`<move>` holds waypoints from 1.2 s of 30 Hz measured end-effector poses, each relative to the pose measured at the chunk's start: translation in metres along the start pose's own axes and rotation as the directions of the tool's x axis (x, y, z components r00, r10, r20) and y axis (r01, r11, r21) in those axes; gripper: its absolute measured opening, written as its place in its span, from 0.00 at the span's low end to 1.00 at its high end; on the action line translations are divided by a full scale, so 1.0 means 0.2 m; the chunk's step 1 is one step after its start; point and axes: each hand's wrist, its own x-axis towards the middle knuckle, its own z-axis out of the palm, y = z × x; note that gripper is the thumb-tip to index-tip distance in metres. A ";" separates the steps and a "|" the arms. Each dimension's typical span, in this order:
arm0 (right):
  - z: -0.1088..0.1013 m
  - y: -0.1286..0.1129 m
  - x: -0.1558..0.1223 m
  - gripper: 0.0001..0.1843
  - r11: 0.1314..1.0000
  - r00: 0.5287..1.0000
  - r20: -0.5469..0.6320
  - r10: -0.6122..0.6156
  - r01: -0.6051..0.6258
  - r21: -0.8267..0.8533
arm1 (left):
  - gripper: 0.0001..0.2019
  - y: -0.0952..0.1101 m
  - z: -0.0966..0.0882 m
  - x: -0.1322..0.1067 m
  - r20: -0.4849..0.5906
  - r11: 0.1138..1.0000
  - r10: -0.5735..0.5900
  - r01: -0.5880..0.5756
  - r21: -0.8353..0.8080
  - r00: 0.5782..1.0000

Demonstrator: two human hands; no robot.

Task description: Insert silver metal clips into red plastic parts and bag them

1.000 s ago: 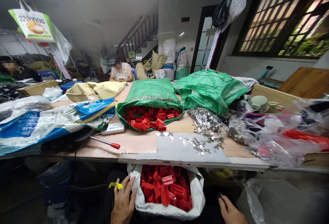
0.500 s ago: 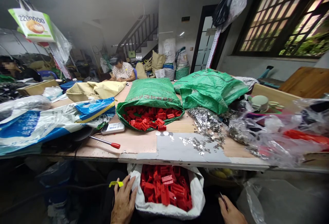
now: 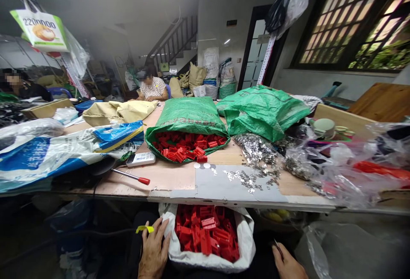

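A white woven sack (image 3: 246, 245) sits below the table edge, filled with red plastic parts (image 3: 208, 232). At its left side rests my left hand (image 3: 153, 251), fingers apart, with fingertips against the sack's rim. A yellow band (image 3: 144, 229) is around one of its fingers. To the right of the sack, my right hand (image 3: 288, 262) is closed on slim metal tweezers (image 3: 278, 248), tip pointing up and left. On the tabletop, a green woven sack (image 3: 192, 112) lies with its mouth towards me, more red parts (image 3: 182, 148) showing inside. Small silvery metal pieces (image 3: 248, 180) are scattered on a grey sheet (image 3: 208, 183).
A red-handled metal lever (image 3: 143, 180) and a white device (image 3: 141, 159) lie left of the green sack. Plastic bags (image 3: 346, 168) crowd the right, beside a lidded cup (image 3: 323, 127). A blue-and-white bag (image 3: 64, 151) covers the left. A person (image 3: 153, 87) sits across the table.
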 end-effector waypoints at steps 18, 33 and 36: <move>-0.01 -0.01 0.00 0.30 1.000 0.999 0.050 0.009 -0.007 -0.030 | 0.18 -0.01 0.00 0.00 0.004 1.000 0.025 -0.025 -0.009 1.000; -0.02 -0.02 -0.01 0.29 1.000 0.999 0.035 0.003 -0.002 -0.023 | 0.18 -0.01 0.00 0.00 -0.004 1.000 0.031 -0.031 0.003 1.000; -0.02 -0.02 -0.02 0.31 1.000 0.998 0.056 0.014 -0.014 -0.009 | 0.17 0.00 0.00 0.00 -0.011 1.000 0.011 -0.011 -0.007 1.000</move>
